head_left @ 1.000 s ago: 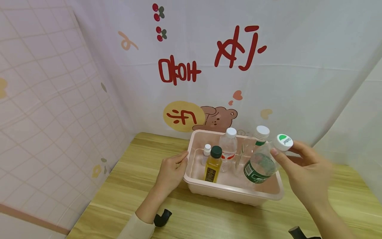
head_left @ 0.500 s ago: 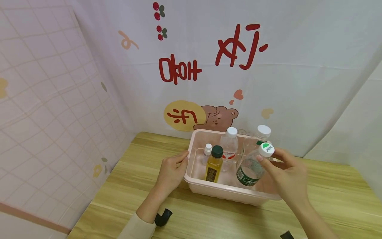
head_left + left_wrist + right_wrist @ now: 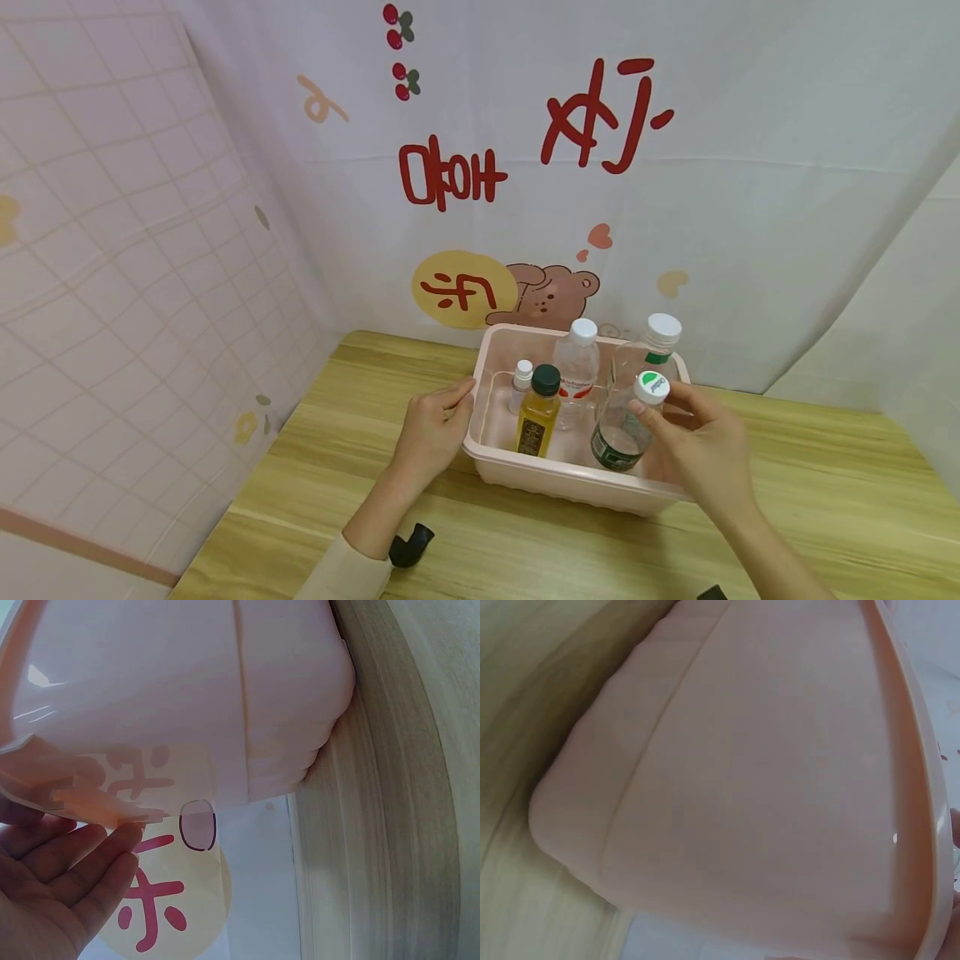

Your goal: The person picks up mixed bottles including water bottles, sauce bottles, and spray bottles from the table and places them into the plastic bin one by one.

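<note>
A pale pink plastic basin [image 3: 570, 482] stands on the wooden table, with several bottles inside. My left hand [image 3: 431, 429] holds its left rim; in the left wrist view the fingers [image 3: 97, 855] sit under the lip. With thumb and fingers my right hand [image 3: 708, 450] pinches the top of a clear plastic bottle [image 3: 618, 450], just below its white cap with a green mark. That bottle tilts a little inside the basin's right half; whether its base touches the floor, I cannot tell. In the right wrist view the basin's outer wall [image 3: 750, 772] hides the bottle almost wholly.
Also in the basin stand an amber bottle [image 3: 537, 417] with a dark green cap, a small white-capped bottle [image 3: 522, 375], a clear bottle [image 3: 576, 367] with red print and a larger clear bottle [image 3: 663, 332]. A printed cloth [image 3: 750, 233] hangs behind the table.
My right hand has moved left and down with the bottle, from above the basin's right side to lower inside it, and the bottle is more upright. The left hand stays on the rim.
</note>
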Available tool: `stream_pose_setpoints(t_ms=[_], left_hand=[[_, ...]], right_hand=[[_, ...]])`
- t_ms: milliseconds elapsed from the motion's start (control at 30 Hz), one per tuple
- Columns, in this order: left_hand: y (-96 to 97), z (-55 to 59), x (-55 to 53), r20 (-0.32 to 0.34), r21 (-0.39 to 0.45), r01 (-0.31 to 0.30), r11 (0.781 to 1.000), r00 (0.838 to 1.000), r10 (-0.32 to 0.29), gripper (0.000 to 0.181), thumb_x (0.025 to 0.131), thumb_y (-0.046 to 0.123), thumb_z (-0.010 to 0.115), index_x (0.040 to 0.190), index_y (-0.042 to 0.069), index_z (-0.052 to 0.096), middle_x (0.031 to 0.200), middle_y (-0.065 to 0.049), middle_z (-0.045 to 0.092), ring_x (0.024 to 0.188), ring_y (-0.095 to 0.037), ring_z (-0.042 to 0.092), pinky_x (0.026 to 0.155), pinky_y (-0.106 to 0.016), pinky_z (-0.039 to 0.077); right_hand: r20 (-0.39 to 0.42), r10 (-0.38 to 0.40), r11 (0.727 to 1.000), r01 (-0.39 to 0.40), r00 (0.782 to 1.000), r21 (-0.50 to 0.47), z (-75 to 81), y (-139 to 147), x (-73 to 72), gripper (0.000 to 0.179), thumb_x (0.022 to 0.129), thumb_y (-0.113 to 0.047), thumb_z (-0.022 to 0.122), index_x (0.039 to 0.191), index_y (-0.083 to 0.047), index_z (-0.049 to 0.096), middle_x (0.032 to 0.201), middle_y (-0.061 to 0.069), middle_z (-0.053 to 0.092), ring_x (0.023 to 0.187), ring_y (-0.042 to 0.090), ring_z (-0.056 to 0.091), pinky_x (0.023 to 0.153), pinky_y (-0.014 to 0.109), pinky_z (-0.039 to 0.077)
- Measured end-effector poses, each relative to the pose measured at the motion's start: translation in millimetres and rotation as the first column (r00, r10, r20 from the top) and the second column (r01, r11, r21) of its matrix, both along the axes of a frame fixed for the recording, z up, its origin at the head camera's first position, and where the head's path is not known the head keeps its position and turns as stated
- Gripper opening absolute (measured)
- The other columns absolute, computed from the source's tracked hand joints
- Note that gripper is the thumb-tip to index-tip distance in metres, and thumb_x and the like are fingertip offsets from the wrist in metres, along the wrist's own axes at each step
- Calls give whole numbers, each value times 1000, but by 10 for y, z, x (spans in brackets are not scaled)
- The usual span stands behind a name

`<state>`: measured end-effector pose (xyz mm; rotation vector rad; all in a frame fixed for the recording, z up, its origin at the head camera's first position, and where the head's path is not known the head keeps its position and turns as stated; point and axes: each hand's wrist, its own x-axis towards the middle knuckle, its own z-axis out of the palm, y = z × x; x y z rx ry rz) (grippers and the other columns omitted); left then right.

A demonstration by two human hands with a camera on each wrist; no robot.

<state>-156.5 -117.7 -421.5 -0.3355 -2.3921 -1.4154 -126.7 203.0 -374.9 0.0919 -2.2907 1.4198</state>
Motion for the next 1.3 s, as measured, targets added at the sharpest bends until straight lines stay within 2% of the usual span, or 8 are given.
stream_pose_setpoints(t_ms=[433, 733, 1300], left_hand=[[13, 3, -1, -3, 3, 6, 1000, 1000, -6, 31, 101, 11, 64, 128, -2, 72, 130, -16, 70, 123, -27, 66, 101, -43, 55], [19, 16, 12, 2, -13, -9, 1000, 1000, 9, 31, 102, 11, 64, 128, -2, 72, 130, -16, 70, 122, -28, 66, 101, -44, 55], [13, 23, 3, -2, 4, -7, 1000, 1000, 7, 31, 101, 10, 64, 128, -2, 72, 129, -16, 70, 122, -28, 66, 101, -44, 55]], right_hand=[[41, 7, 999, -9, 999, 49, 13, -12, 17, 35, 87, -12, 87, 119, -5, 76, 105, -17, 71, 90, 0, 70, 75, 13, 58], [71, 42, 998, -45, 997, 41, 6, 18, 11, 37, 89, -14, 86, 123, -5, 74, 109, -13, 71, 94, 0, 69, 79, 14, 58], [98, 39, 998, -43, 994, 36, -14, 82, 1, 39, 90, -17, 85, 126, -6, 72, 110, -16, 71, 93, 1, 70, 77, 15, 58]])
